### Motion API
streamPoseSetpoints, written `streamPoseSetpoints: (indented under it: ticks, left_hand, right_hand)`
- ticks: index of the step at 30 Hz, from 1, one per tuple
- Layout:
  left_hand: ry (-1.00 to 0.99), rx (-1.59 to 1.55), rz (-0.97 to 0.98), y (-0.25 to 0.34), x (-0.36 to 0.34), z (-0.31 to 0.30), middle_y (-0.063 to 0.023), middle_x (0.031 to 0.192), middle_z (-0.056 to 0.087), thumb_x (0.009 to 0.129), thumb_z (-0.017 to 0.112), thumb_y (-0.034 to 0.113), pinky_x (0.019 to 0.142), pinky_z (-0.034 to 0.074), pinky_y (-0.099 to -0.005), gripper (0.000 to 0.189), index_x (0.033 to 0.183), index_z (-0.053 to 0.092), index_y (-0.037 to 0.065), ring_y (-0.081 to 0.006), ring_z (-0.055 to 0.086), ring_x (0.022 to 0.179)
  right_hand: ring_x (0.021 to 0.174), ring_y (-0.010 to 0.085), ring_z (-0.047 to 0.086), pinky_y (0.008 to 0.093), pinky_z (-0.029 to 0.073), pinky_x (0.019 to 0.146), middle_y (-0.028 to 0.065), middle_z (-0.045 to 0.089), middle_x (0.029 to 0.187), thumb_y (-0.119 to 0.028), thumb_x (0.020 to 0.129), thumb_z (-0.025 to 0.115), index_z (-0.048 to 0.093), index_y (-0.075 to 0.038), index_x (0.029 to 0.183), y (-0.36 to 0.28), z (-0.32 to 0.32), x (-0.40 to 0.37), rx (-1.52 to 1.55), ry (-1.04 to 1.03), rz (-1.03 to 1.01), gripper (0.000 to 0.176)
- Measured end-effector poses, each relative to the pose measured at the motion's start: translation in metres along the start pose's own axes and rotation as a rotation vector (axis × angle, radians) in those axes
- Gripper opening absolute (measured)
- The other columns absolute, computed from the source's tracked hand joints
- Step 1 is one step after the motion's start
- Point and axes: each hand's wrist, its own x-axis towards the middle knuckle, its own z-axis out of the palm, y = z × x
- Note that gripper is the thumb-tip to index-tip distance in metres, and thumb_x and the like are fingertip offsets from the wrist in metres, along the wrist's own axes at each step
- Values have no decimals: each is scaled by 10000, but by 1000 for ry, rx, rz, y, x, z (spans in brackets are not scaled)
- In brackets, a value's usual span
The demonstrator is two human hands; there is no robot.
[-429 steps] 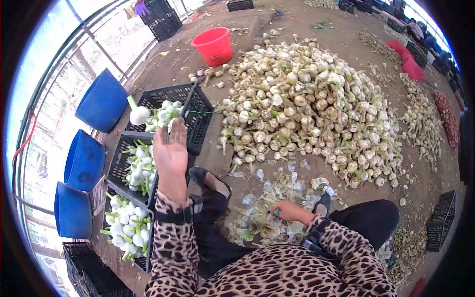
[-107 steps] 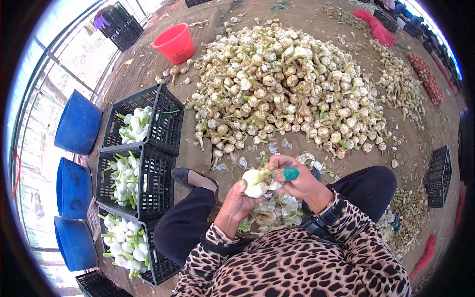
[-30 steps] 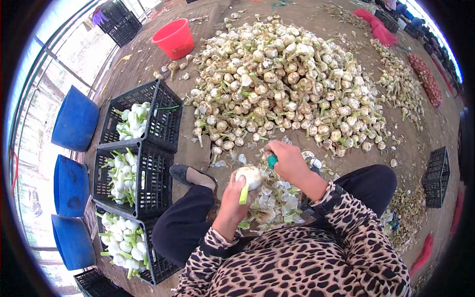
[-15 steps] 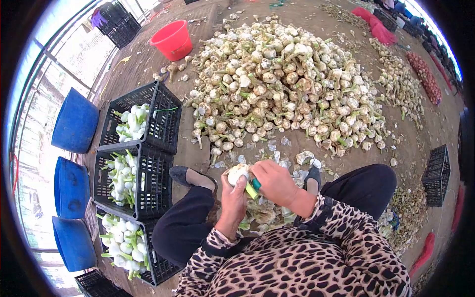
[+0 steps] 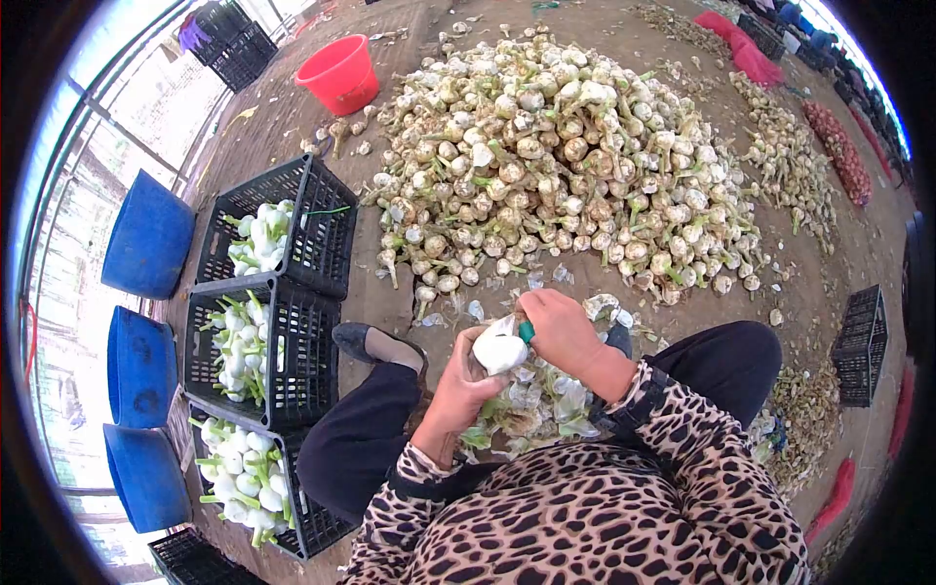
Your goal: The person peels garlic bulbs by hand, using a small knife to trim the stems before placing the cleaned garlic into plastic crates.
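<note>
My left hand (image 5: 462,380) is wrapped around a garlic bulb (image 5: 500,353), whose smooth white side faces up. Against the bulb's right side, my right hand (image 5: 561,330) is closed on a small teal-green object (image 5: 526,332); its kind is mostly hidden by the fingers. A thin flap of skin lifts from the top of the bulb near the right fingers. Beyond both hands rises a big heap of unpeeled garlic (image 5: 546,161) with dry, brownish skins. Loose peelings (image 5: 531,409) lie on the ground between my legs, below the hands.
To my left, black crates (image 5: 327,229) hold cleaned white garlic with green stems. Blue tubs (image 5: 146,234) line the wall behind them. A red bucket (image 5: 339,76) stands left of the heap. At right are another black crate (image 5: 860,346) and red net sacks (image 5: 838,151).
The garlic bulb has been turned, so its white side shows and its green stem is out of sight. Both hands have shifted slightly right, and the right hand has risen a little.
</note>
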Motion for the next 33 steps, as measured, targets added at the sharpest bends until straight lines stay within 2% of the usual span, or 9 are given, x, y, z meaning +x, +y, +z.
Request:
streamPoseSetpoints:
  ticks: [6, 9, 14, 18, 21, 25, 28, 31, 33]
  left_hand:
    - [37, 145, 58, -4, 4, -1, -96, 1200, 470, 629, 524, -148, 957, 401, -321, 699, 1268, 301, 30, -185, 486, 1132]
    - [116, 399, 168, -5, 9, -5, -130, 1211, 482, 655, 538, -134, 938, 425, -348, 713, 1294, 271, 37, -223, 494, 1152]
    - [142, 1102, 254, -2, 3, 4, -186, 1226, 497, 673, 671, -38, 898, 446, -388, 848, 1364, 185, 40, -294, 520, 1133]
    - [222, 812, 284, 4, -2, 16, -170, 1202, 516, 626, 757, 51, 911, 441, -357, 946, 1367, 170, 41, -267, 545, 1076]
    - [222, 784, 374, 1, 3, 9, -177, 1193, 517, 631, 746, 42, 923, 434, -335, 908, 1353, 195, 36, -256, 544, 1074]
    - [220, 755, 434, 2, 3, 10, -168, 1189, 508, 628, 725, 24, 922, 432, -313, 850, 1329, 244, 21, -211, 528, 1078]
    - [251, 349, 320, -1, 2, -3, -144, 1238, 451, 649, 680, 16, 941, 423, -308, 804, 1325, 245, 30, -201, 502, 1100]
    - [237, 152, 292, 4, 1, -3, -152, 1247, 441, 655, 669, 12, 942, 424, -317, 814, 1334, 220, 39, -201, 497, 1103]
    - [189, 172, 328, 5, 0, -3, -162, 1266, 427, 650, 667, 14, 945, 421, -325, 843, 1346, 193, 44, -211, 488, 1124]
  right_hand:
    - [900, 302, 580, 347, 485, 730, 161, 585, 974, -87, 726, 613, 501, -38, 1060, 7, -16, 3, 214, -318, 298, 356]
    - [925, 319, 574, 338, 478, 759, 179, 568, 1042, -49, 708, 625, 511, -70, 1154, -8, -33, 2, 1103, -198, 455, 461]
    - [843, 104, 553, 301, 460, 705, 61, 579, 899, -70, 770, 646, 610, -50, 979, -17, -13, -6, 639, -48, 93, 213]
    - [806, 111, 591, 281, 466, 633, 15, 618, 837, -112, 833, 633, 616, -52, 913, -25, -18, 3, 1002, -174, 538, 101]
    - [790, 88, 577, 240, 471, 628, 6, 613, 862, -145, 862, 629, 593, -56, 928, -23, -4, 1, 1719, 40, 902, 117]
    - [793, 111, 583, 236, 499, 633, 24, 617, 882, -113, 873, 603, 569, -40, 966, -24, -1, -2, 1882, 138, 1012, 123]
    - [795, 125, 594, 215, 501, 607, 43, 617, 899, -79, 870, 588, 567, -26, 994, 4, -11, -1, 2343, 154, 939, 136]
    - [790, 131, 598, 197, 499, 584, 68, 612, 920, -65, 872, 573, 556, -22, 1038, -1, -51, 5, 2079, 18, 823, 172]
    - [835, 130, 581, 241, 501, 662, 60, 586, 1012, -83, 883, 565, 514, -38, 1176, 14, -39, -5, 1562, -298, 668, 301]
